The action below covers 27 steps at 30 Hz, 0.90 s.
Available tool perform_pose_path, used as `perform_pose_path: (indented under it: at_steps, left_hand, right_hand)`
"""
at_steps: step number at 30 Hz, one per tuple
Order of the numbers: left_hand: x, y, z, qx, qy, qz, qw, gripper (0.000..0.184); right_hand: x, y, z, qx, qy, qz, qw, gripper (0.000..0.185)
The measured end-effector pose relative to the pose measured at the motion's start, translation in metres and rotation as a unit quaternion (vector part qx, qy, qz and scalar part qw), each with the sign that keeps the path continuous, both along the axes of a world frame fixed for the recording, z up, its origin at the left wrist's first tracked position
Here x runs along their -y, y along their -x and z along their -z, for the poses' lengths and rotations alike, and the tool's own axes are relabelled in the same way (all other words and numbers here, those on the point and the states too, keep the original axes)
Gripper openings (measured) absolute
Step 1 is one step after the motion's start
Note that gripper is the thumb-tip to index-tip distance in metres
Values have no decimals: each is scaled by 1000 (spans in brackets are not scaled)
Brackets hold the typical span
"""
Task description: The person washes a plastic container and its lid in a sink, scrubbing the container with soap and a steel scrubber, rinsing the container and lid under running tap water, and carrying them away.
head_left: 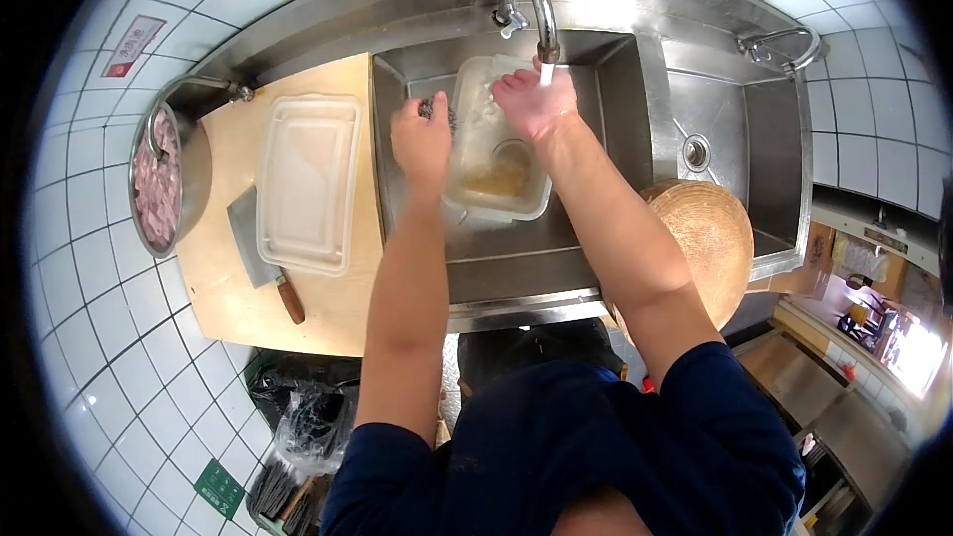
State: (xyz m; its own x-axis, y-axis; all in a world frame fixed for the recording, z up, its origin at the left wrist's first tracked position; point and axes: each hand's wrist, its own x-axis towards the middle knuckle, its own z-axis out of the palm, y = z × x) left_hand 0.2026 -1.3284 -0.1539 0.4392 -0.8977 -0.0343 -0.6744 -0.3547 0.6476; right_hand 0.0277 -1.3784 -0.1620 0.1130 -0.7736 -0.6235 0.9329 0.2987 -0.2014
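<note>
We record white square wall tiles (pixel 88 152), dark-jointed, on both sides; a green sign (pixel 220 488) sits low at left. Lower right, we see a metal worktop (pixel 794 369); beyond it, a glaring bright patch (pixel 914 352), window or doorway unclear.

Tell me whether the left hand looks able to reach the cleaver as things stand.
Probably yes: the cleaver lies on the board with its handle uncovered, though the left hand would likely have to put down its dark scrubber first.
</note>
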Motion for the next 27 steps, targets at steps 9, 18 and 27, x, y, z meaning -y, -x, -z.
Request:
perform_pose_path:
  at_steps: [9,18,27]
  left_hand:
    - [-54,-8,117,49,-175,161,970,56]
    - [-130,47,16,-190,-163,143,958,18]
    - [-122,29,-42,54,-146,258,954,45]
  right_hand:
    - [-11,-1,0,-2,-2,39,999,25]
    - [-29,1,63,-76,-66,18,995,53]
    - [-25,11,19,-1,-79,-12,997,84]
